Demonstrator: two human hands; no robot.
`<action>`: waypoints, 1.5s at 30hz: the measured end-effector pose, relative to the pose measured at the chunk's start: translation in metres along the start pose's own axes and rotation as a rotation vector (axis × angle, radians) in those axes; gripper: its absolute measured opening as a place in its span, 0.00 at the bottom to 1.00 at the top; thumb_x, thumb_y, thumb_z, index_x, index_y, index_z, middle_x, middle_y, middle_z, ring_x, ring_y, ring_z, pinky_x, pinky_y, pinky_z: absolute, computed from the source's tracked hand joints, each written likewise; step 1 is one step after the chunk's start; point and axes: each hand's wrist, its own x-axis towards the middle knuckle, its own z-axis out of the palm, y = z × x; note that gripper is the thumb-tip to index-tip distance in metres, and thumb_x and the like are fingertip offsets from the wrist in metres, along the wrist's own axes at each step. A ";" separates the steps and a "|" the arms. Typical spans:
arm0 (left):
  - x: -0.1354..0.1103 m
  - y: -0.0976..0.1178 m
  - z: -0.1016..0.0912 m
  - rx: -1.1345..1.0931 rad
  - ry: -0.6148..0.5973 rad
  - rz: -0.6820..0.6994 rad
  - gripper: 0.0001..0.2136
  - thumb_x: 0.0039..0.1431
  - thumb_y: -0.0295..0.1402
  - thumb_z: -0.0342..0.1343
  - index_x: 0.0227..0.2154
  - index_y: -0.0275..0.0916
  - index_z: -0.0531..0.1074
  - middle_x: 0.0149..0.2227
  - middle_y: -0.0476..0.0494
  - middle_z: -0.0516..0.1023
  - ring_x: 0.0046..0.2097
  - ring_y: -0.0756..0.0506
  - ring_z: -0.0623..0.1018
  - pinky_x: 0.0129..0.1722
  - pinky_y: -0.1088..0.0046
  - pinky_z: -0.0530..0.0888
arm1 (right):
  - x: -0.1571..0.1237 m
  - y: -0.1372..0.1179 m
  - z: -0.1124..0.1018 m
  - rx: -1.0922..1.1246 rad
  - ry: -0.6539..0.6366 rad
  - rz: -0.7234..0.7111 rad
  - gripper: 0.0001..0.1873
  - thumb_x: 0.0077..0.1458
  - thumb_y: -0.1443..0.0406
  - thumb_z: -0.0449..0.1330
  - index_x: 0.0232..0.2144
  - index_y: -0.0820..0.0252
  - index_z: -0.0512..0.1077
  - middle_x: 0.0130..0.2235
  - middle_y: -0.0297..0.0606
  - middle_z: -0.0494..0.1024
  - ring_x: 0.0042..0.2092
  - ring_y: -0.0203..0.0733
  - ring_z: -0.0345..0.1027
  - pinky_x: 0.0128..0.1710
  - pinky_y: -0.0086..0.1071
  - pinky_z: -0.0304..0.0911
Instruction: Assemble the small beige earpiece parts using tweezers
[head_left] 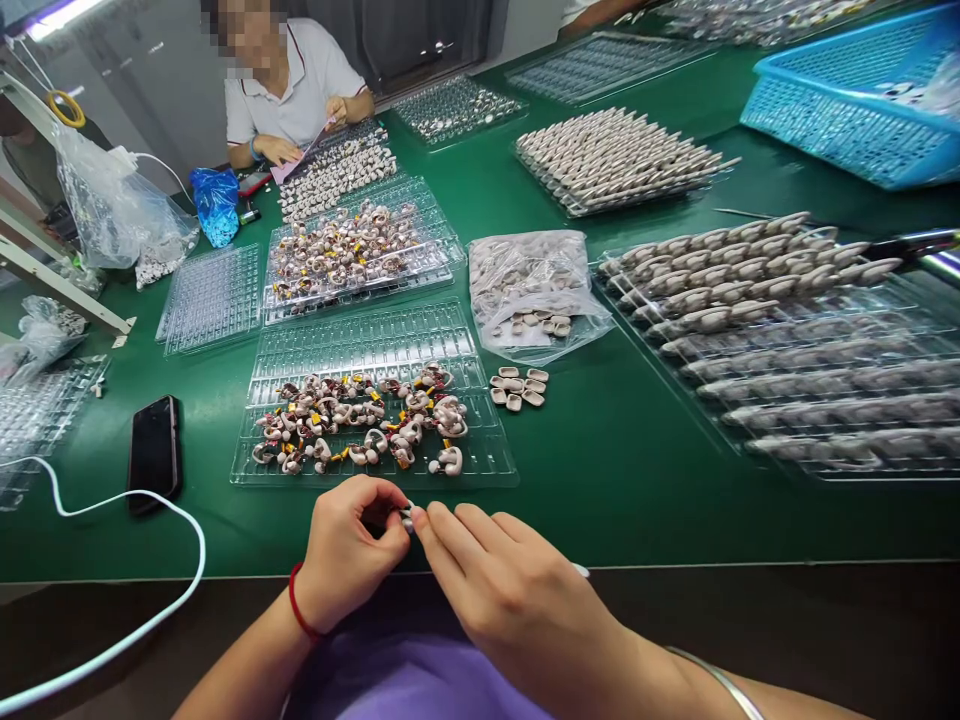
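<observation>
My left hand (358, 545), with a red cord round its wrist, pinches a small pale earphone part (407, 522) between thumb and forefinger. The fingertips of my right hand (499, 565) close on the same part from the other side, hiding most of it. A white tip (581, 570) sticks out beside my right hand; what it belongs to is hidden. Just beyond both hands, a clear plastic tray (360, 345) bears a heap of loose beige earphone parts (367, 420) with yellow and dark bits. Several beige oval shells (519, 388) lie on the table to the right of it.
A bag of shells (529, 290) lies behind the loose ones. Filled trays (780, 370) stand at right, below a blue basket (847, 110). A phone (155, 453) and a white cable (191, 530) are at left. Across the green table (600, 520), a person (292, 100) handles pink paper.
</observation>
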 end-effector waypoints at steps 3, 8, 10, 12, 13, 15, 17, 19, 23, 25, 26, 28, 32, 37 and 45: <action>0.000 0.000 0.001 0.010 0.005 0.005 0.07 0.49 0.21 0.54 0.28 0.37 0.75 0.27 0.47 0.78 0.27 0.49 0.76 0.28 0.76 0.74 | 0.000 -0.004 0.000 -0.029 0.001 0.013 0.16 0.56 0.77 0.49 0.40 0.75 0.75 0.32 0.48 0.76 0.29 0.45 0.64 0.25 0.37 0.50; -0.001 0.002 0.003 0.031 0.032 0.012 0.07 0.49 0.21 0.54 0.28 0.36 0.75 0.27 0.46 0.77 0.27 0.48 0.76 0.28 0.75 0.74 | 0.003 -0.010 0.003 -0.043 0.006 0.030 0.17 0.56 0.78 0.48 0.38 0.76 0.76 0.32 0.49 0.77 0.28 0.46 0.64 0.25 0.37 0.50; -0.002 0.003 0.003 0.039 0.047 0.021 0.07 0.49 0.21 0.53 0.27 0.36 0.75 0.26 0.46 0.77 0.27 0.49 0.76 0.27 0.75 0.73 | 0.004 -0.010 0.006 -0.037 0.035 0.035 0.16 0.57 0.78 0.48 0.37 0.75 0.76 0.30 0.47 0.76 0.28 0.45 0.64 0.25 0.36 0.48; -0.002 0.003 0.003 0.043 0.054 0.036 0.08 0.49 0.21 0.53 0.27 0.37 0.75 0.26 0.46 0.77 0.26 0.49 0.75 0.27 0.75 0.73 | 0.005 -0.009 0.008 -0.007 0.061 0.049 0.16 0.58 0.78 0.48 0.34 0.72 0.76 0.27 0.44 0.74 0.27 0.44 0.62 0.24 0.36 0.47; -0.002 0.002 0.003 0.044 0.055 0.043 0.08 0.49 0.21 0.53 0.27 0.37 0.75 0.25 0.47 0.76 0.26 0.49 0.75 0.27 0.75 0.72 | 0.005 -0.008 0.009 0.013 0.066 0.057 0.16 0.58 0.78 0.48 0.33 0.70 0.75 0.26 0.42 0.73 0.27 0.44 0.62 0.24 0.36 0.47; -0.002 0.002 0.003 0.041 0.054 0.050 0.08 0.48 0.20 0.53 0.26 0.37 0.75 0.25 0.47 0.76 0.26 0.49 0.75 0.27 0.76 0.72 | 0.004 -0.005 0.011 0.047 0.064 0.069 0.15 0.59 0.78 0.48 0.31 0.67 0.74 0.25 0.40 0.72 0.27 0.43 0.61 0.25 0.36 0.47; -0.002 0.001 0.002 0.031 0.049 0.044 0.08 0.49 0.21 0.54 0.26 0.38 0.76 0.25 0.47 0.76 0.26 0.49 0.75 0.27 0.76 0.72 | 0.002 -0.001 0.010 0.064 0.040 0.064 0.13 0.59 0.77 0.49 0.33 0.67 0.74 0.27 0.40 0.72 0.28 0.43 0.61 0.25 0.36 0.48; -0.002 0.002 0.002 0.020 0.037 0.027 0.08 0.49 0.21 0.54 0.27 0.38 0.76 0.26 0.48 0.77 0.26 0.50 0.75 0.27 0.76 0.71 | -0.001 0.004 0.008 0.074 0.006 0.051 0.12 0.58 0.77 0.51 0.37 0.69 0.74 0.29 0.40 0.73 0.28 0.42 0.62 0.26 0.35 0.49; -0.007 0.006 0.002 0.020 -0.012 -0.023 0.07 0.50 0.21 0.54 0.29 0.39 0.74 0.26 0.50 0.78 0.25 0.51 0.74 0.26 0.77 0.70 | -0.010 0.013 0.000 0.114 -0.049 0.047 0.13 0.55 0.74 0.56 0.43 0.65 0.73 0.30 0.39 0.73 0.28 0.41 0.62 0.25 0.34 0.47; -0.011 0.009 0.001 0.040 -0.033 -0.031 0.06 0.51 0.22 0.55 0.29 0.40 0.73 0.26 0.51 0.78 0.26 0.50 0.74 0.27 0.77 0.69 | -0.013 0.016 -0.003 0.133 -0.071 0.036 0.14 0.55 0.74 0.57 0.44 0.64 0.73 0.29 0.38 0.72 0.28 0.40 0.61 0.24 0.34 0.47; -0.013 0.009 0.001 0.055 -0.037 -0.030 0.06 0.51 0.23 0.55 0.28 0.40 0.73 0.26 0.51 0.78 0.27 0.50 0.74 0.28 0.76 0.69 | -0.014 0.016 -0.004 0.139 -0.079 0.027 0.14 0.54 0.74 0.57 0.44 0.64 0.73 0.28 0.38 0.72 0.27 0.40 0.61 0.24 0.34 0.48; -0.016 0.010 0.002 0.087 -0.032 -0.030 0.05 0.51 0.23 0.56 0.28 0.40 0.72 0.27 0.50 0.78 0.29 0.49 0.75 0.31 0.74 0.70 | -0.013 0.016 -0.006 0.145 -0.080 0.009 0.13 0.54 0.75 0.55 0.41 0.65 0.73 0.27 0.37 0.72 0.27 0.40 0.61 0.25 0.34 0.49; -0.019 0.008 0.004 0.118 -0.012 -0.045 0.05 0.51 0.24 0.57 0.28 0.41 0.72 0.28 0.50 0.79 0.31 0.47 0.75 0.33 0.71 0.70 | -0.010 0.012 -0.008 0.118 -0.051 0.003 0.12 0.54 0.77 0.53 0.36 0.65 0.74 0.26 0.37 0.72 0.26 0.40 0.61 0.25 0.34 0.48; -0.022 0.006 0.002 0.147 -0.004 0.008 0.06 0.52 0.23 0.57 0.29 0.41 0.73 0.30 0.49 0.80 0.32 0.46 0.76 0.34 0.69 0.70 | -0.007 0.012 -0.011 0.112 -0.065 -0.007 0.10 0.55 0.77 0.53 0.33 0.64 0.72 0.26 0.37 0.72 0.26 0.40 0.61 0.25 0.34 0.47; -0.027 0.000 0.005 0.128 0.062 0.207 0.07 0.54 0.22 0.57 0.32 0.41 0.75 0.32 0.46 0.81 0.35 0.45 0.77 0.37 0.67 0.72 | -0.002 0.021 -0.010 0.178 -0.123 -0.040 0.10 0.46 0.77 0.58 0.31 0.62 0.71 0.25 0.35 0.71 0.25 0.39 0.60 0.24 0.34 0.46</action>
